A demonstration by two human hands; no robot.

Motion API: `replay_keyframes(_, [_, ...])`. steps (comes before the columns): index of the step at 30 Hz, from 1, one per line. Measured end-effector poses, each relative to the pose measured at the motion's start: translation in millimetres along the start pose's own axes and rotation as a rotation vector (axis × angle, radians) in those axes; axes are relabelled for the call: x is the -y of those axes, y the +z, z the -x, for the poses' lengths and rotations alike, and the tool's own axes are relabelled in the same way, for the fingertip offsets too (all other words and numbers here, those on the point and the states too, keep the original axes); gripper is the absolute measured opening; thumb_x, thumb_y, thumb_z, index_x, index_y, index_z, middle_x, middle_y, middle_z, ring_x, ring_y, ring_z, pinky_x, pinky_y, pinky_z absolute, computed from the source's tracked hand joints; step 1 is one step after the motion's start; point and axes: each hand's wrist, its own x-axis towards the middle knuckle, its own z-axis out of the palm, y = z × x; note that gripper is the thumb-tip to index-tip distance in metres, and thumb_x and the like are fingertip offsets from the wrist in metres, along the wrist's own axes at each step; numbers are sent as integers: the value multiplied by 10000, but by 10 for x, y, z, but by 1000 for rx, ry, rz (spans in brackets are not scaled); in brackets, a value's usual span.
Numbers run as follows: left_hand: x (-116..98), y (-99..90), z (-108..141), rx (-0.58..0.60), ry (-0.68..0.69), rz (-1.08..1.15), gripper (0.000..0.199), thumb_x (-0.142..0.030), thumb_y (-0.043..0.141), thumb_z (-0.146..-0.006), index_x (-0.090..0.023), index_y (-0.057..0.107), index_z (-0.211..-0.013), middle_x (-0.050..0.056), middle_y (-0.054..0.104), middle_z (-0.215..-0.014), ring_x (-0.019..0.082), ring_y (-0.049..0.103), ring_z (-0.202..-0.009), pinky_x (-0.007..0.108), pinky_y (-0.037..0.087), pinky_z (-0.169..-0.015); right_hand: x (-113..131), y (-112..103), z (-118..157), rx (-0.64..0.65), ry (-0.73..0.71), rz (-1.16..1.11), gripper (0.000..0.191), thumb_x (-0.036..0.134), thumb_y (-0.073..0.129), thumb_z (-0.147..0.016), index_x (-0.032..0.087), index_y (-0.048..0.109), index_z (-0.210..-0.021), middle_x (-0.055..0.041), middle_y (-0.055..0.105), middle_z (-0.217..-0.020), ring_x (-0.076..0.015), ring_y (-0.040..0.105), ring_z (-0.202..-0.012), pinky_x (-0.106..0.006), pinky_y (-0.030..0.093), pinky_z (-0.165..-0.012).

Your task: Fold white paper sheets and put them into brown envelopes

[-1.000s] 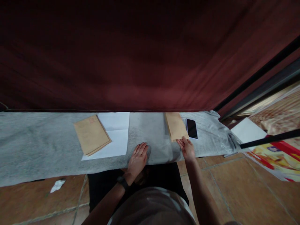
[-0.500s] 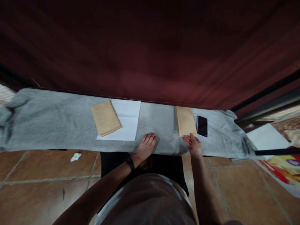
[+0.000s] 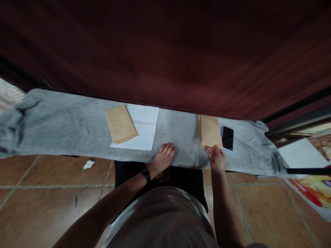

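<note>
My right hand (image 3: 216, 157) pinches the near edge of a brown paper envelope (image 3: 211, 132), thumb on top and fingers beneath. This envelope lies slightly askew over more brown envelopes (image 3: 200, 137), whose edges show on its left. My left hand (image 3: 164, 156) rests palm down on the grey cloth (image 3: 178, 127), fingers stretched out and nothing in it. Further left, a small pile of brown envelopes (image 3: 121, 124) partly covers a creased white sheet of paper (image 3: 146, 131). Just right of the held envelope lies a phone (image 3: 228, 138), its screen dark.
Dark red fabric (image 3: 165, 62) hangs as a wall along the cloth's far side. A white sheet (image 3: 302, 153) and a colourful printed bag (image 3: 315, 193) are at the far right. Crumpled white paper (image 3: 89, 164) lies on the tiled floor (image 3: 51, 172).
The top envelope under my right hand has shifted right and fanned apart from those below, its corner now close against the phone. My left hand stays put. The view has moved slightly.
</note>
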Motion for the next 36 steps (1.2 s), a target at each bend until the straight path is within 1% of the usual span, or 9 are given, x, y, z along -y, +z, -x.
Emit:
replay_keyframes(3, [2,12,6,6,-5,-5,477,-103,388,-952,-127,529,-1407,166,525,-1503,284,418,-1459,507,317,-1218,7,-5,-9,10,28,27,292,357,810,-812,192,577,-754,-14,735,-680,-128,724,-609,-209,628,-608])
replay_keyframes(8, [6,4,8,-11,2,-9,455,-99,403,-951,-116,539,-1385,170,531,-1493,282,428,-1451,489,322,-1216,10,50,61,36,-45,11,328,387,828,-784,207,555,-759,27,711,-661,-107,717,-605,-182,615,-620])
replay_keyframes(13, [13,-25,-8,-38,10,-15,446,-90,439,-931,-103,563,-1359,190,557,-1461,286,461,-1425,489,329,-1216,-158,226,264,100,-14,8,408,472,859,-733,214,544,-773,46,697,-662,-114,726,-628,-183,614,-624])
replay_keyframes(17, [20,-27,-14,-39,21,-48,447,-90,437,-933,-96,564,-1361,193,558,-1460,286,478,-1411,490,350,-1206,-261,311,327,101,-36,-44,414,498,854,-733,219,550,-778,57,699,-666,-106,728,-647,-183,618,-644])
replay_keyframes(22, [47,24,-3,-58,30,-34,456,-84,453,-922,-100,565,-1363,185,564,-1456,289,484,-1408,486,354,-1204,-170,223,186,57,0,-41,359,456,832,-782,221,562,-803,50,711,-668,-112,731,-631,-185,623,-621])
replay_keyframes(26, [68,63,-2,-71,38,-54,462,-80,444,-920,-91,563,-1367,188,559,-1462,301,486,-1406,498,360,-1199,-94,113,64,31,34,-26,321,407,821,-804,205,573,-781,12,724,-661,-131,731,-599,-196,623,-579])
replay_keyframes(29, [67,54,-5,-68,47,-64,452,-90,445,-926,-78,567,-1361,198,555,-1465,308,484,-1408,496,366,-1196,-78,63,14,21,54,-12,301,385,808,-817,195,579,-776,-14,737,-668,-145,732,-586,-208,626,-569])
replay_keyframes(36, [62,33,-2,-78,36,-44,459,-84,435,-922,-88,567,-1361,188,563,-1460,299,482,-1411,487,373,-1193,-41,0,-50,10,96,28,240,340,760,-865,193,587,-786,-32,753,-675,-159,746,-608,-223,637,-594])
